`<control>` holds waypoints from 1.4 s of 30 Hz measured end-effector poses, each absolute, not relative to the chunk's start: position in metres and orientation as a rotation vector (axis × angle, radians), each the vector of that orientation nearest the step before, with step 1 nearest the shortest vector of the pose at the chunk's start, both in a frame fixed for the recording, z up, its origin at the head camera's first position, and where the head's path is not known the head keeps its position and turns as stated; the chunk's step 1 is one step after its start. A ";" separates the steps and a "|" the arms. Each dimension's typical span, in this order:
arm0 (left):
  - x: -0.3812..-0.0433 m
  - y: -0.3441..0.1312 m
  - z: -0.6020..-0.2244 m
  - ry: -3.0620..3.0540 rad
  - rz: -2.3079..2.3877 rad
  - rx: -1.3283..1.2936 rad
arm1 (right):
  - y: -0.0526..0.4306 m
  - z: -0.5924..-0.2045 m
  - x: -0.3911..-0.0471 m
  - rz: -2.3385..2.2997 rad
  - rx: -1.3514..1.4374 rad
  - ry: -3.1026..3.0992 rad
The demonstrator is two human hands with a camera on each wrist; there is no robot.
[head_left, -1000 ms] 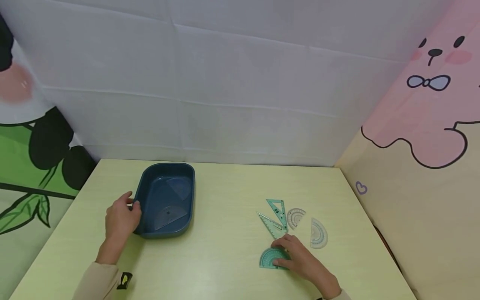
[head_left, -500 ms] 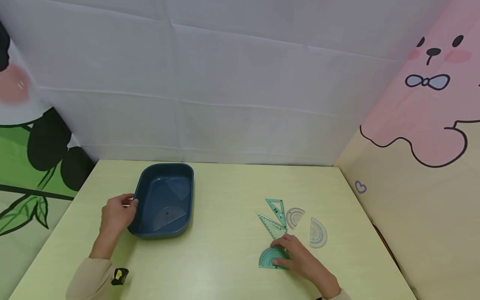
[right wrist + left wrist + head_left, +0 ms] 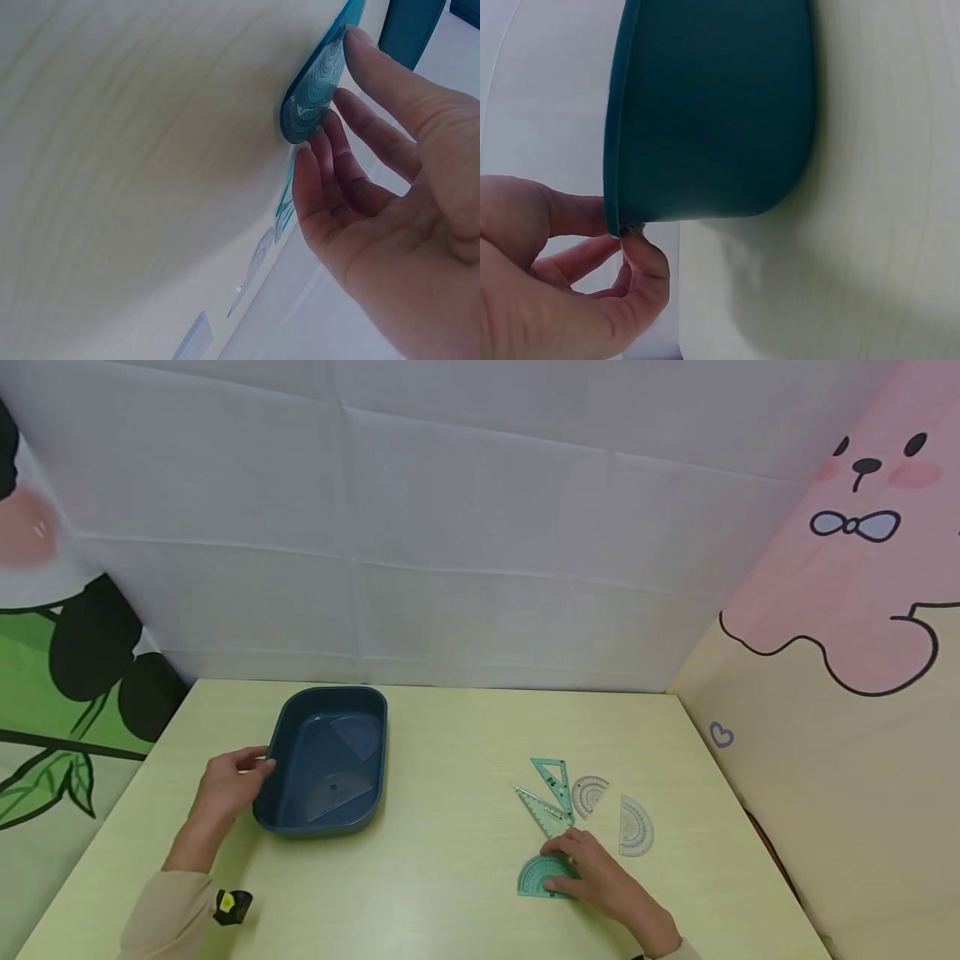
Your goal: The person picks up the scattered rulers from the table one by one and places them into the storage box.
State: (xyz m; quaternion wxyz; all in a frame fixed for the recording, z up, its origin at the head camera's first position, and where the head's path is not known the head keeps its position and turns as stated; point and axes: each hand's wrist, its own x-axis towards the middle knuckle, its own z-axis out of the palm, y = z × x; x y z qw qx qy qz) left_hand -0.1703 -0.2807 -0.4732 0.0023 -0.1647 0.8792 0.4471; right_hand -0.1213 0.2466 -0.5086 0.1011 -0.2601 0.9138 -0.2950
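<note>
1. Just right of the left hand (image 3: 231, 781) sits a dark blue tray (image 3: 294, 762), resting on the pale table (image 3: 450, 827). The thumb and a finger of that hand pinch its rim near a corner.
2. Inside the tray lie two clear flat pieces, a half-round one (image 3: 337, 793) nearer the person and a wedge-shaped one (image 3: 358, 737) farther off.
3. Under the right hand (image 3: 594, 872), well apart from the left, is a green protractor (image 3: 534, 877). The thumb and fingertips touch it; whether they grip it, I cannot tell.
4. Directly ahead of the right hand are two green set squares, the nearer one (image 3: 534, 804) close to its fingertips and the farther one (image 3: 558, 788) beyond.
5. Ahead and to the right of that hand lie two clear protractors, a tilted one (image 3: 588, 791) and one with its straight edge to the left (image 3: 637, 828).
6. Compared with a second ago, the left wrist and its sleeve (image 3: 168, 906) have swung outward, uncovering the tray's near left corner. The right hand and the pieces around it have stayed put.
</note>
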 end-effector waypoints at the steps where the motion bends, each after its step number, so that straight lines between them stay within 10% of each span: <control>1: -0.170 -0.281 -0.474 2.748 1.416 -0.521 | 0.247 -0.508 -0.121 -0.874 -0.768 2.698; 42: -0.160 -0.265 -0.475 2.679 1.545 -0.575 | 0.245 -0.510 -0.122 -0.868 -0.782 2.681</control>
